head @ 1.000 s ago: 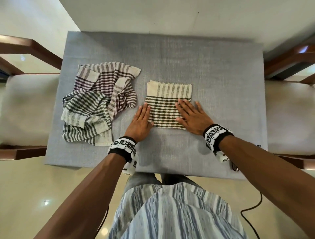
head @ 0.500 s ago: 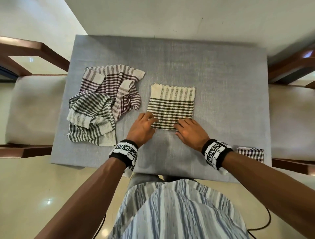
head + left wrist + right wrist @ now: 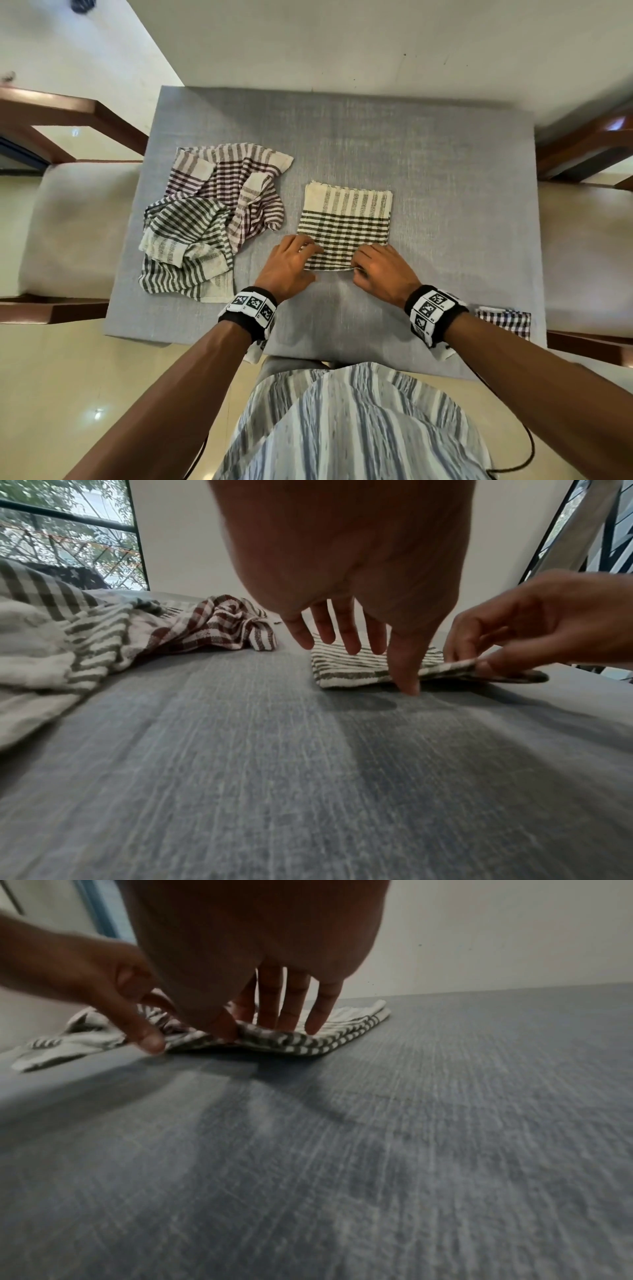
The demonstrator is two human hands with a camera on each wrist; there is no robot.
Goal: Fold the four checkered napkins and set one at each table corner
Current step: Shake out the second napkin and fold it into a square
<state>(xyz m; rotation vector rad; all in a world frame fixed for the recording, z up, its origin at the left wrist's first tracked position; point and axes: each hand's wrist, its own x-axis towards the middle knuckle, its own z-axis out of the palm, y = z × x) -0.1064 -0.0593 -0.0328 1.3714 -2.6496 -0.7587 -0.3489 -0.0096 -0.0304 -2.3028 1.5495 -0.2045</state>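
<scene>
Both hands, flat on it a second ago, now pinch the near edge of the green-checked folded cotton napkin [image 3: 345, 226] mid-table on the grey tablecloth [image 3: 445, 144]: left hand [image 3: 289, 265], right hand [image 3: 382, 274]. Another fold likely begins; the crumpled checkered napkin pile [image 3: 209, 216] waits.

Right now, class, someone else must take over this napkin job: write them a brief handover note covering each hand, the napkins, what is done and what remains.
Left hand: gripping the near-left edge of the green checked napkin, thumb under.
Right hand: pinching its near-right edge, slightly lifted.
That napkin lies folded at the middle of the grey table; another fold looks likely next.
Done: one folded purple checked napkin at the near-right corner.
Left: finish and place this one, then fold and place the crumpled maroon napkin and crumpled green napkin heaped at left.
</scene>
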